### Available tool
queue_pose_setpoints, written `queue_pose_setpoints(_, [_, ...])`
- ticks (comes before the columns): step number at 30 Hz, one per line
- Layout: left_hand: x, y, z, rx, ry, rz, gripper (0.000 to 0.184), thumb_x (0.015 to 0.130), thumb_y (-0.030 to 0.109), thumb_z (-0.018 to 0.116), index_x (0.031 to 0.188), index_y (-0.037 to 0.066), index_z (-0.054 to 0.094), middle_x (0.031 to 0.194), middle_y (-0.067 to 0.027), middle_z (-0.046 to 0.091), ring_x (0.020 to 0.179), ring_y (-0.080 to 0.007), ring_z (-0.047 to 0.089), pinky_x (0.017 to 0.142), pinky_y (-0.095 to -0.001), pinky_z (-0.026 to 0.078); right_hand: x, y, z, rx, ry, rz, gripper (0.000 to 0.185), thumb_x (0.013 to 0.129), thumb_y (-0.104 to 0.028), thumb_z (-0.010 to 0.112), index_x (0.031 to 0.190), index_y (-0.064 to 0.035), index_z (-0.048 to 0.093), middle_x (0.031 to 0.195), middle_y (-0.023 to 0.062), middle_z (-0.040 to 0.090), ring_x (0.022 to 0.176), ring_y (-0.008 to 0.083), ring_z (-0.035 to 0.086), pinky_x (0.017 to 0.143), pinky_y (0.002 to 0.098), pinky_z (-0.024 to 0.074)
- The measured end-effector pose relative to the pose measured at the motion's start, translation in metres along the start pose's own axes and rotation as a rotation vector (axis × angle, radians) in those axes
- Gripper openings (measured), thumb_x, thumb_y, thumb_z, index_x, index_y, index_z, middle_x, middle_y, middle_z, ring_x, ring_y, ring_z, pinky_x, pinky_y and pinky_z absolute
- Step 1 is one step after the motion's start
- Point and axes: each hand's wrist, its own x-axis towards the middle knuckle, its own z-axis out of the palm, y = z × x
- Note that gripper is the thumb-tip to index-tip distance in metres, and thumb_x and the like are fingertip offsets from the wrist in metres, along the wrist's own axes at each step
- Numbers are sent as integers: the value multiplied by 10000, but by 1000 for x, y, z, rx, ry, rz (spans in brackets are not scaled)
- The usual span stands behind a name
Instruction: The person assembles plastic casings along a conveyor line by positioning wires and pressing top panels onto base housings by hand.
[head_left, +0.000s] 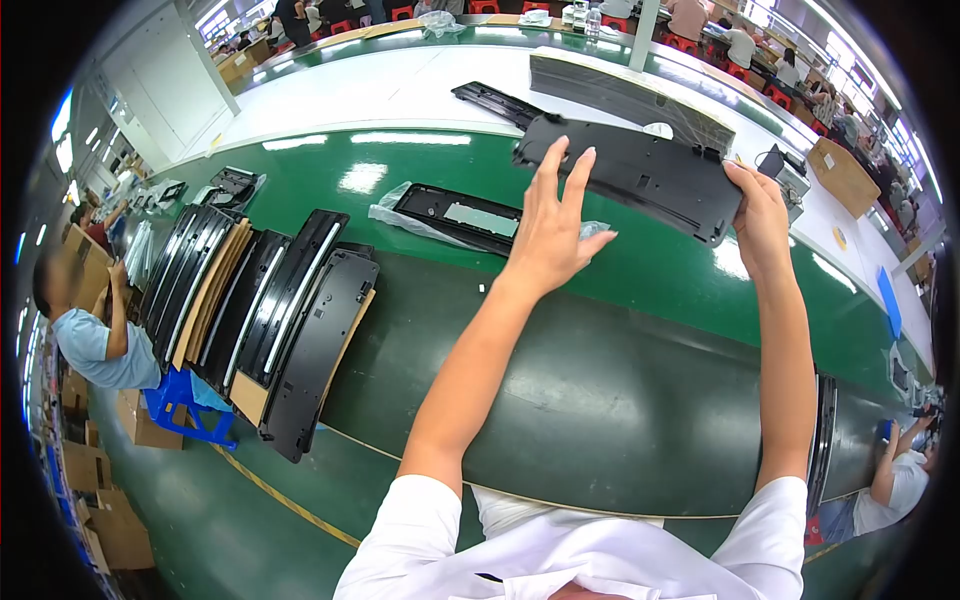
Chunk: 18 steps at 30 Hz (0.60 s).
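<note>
nearest the camera, one white shirt [600,555], with two bare forearms reaching forward over one dark tabletop [600,400]. counted in hand: one long black panel [650,180], raised above the green tabletop [400,160] and sloping down toward its left-hand end. at that end, one left hand [762,215], fingers closed and gripping the edge, thumb on the near face. at the other end, one right hand [550,235], fingers open and spread, two fingertips at the panel's face; firmness of contact not possible to tell.

on the green tabletop, just beside the right hand, one black frame [415,205] lying on clear plastic. near the same hand, on the dark tabletop, one small white piece [481,288].

beyond the panel, one narrow black part [485,97] and one grey stack [600,90]; sheets not countable. farther right, one cardboard box [845,175] and one blue strip [888,300].

at far left, one leaning row of black panels [325,350] with cardboard between, exact number not readable; beside it, one blue stool [185,400] and one person in light blue [95,340]. at far right, one more person [905,485], in light clothing.
</note>
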Motion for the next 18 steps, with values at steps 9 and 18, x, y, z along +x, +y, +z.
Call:
queue_pose_setpoints(9, [7, -12, -43, 142, -82, 61, 1133, 619, 39, 835, 1612, 163, 304, 1622, -208, 272, 1516, -437, 262, 1242, -572, 223, -11, -50, 41, -47, 63, -152, 370, 943, -248, 728, 1167, 41, 671, 1075, 87, 685, 956, 123, 635, 860, 247, 495])
queue_pose_setpoints(18, [9, -51, -64, -45, 127, -29, 1036, 642, -64, 714, 1591, 73, 323, 1449, -218, 420, 1364, -443, 419, 1191, -477, 341, 11, -43, 76, 35, -425, -108, 422, 1074, -353, 546, 1307, -17, 647, 1119, 91, 726, 965, 155, 697, 853, 304, 566])
